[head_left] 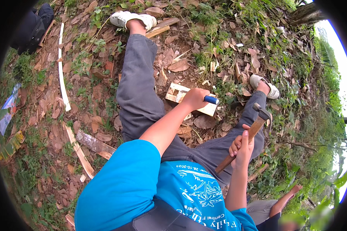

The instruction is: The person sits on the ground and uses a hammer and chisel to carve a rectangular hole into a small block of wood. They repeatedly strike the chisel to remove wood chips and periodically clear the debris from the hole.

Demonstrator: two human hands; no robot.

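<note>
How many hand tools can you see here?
2: a blue-handled tool in the left hand and a hammer in the right hand. Others may be hidden.

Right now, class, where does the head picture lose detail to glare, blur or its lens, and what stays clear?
In the head view, the sky glares white at the right; in the head view, leaves at lower right blur; in the head view, black lens edges hide the corners; in the head view, the hammer and blue handle look fairly sharp.
</note>
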